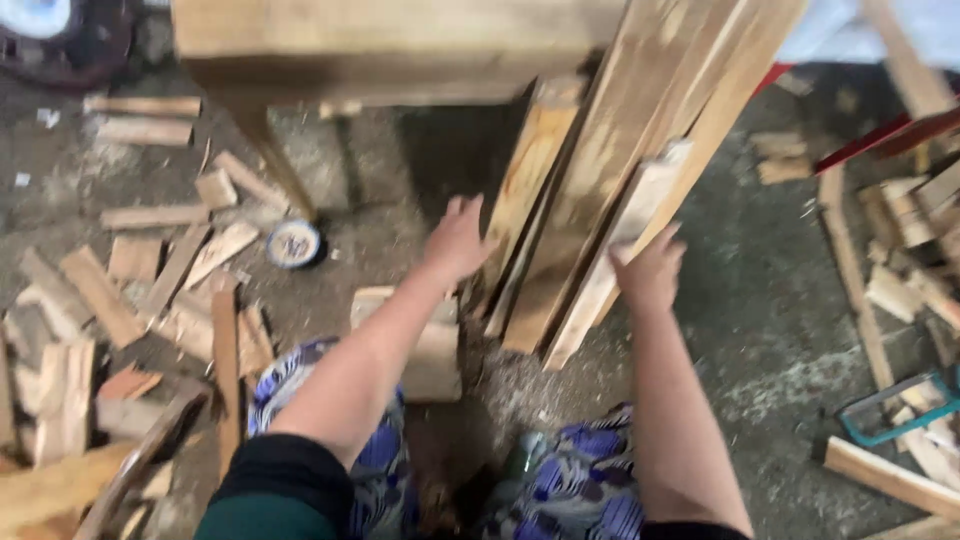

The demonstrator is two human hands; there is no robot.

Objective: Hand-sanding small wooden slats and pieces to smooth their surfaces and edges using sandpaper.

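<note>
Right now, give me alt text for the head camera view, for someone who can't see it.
Two bare hands, left hand and right hand, rest against a bundle of leaning wooden planks propped on a wooden bench. Scrap wood offcuts litter the concrete floor, with a small round tin at left.

A woodworking shop: leaning planks (600, 190), offcuts (150, 290) littering a concrete floor (760, 320).

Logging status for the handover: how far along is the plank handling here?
Done: several planks already lean upright against the wooden bench. In hand: left hand presses the left edge of the stack, right hand grips a pale plank at the front. Left: loose offcuts litter the floor on the left, more boards lie on the right by a teal-framed saw.
</note>
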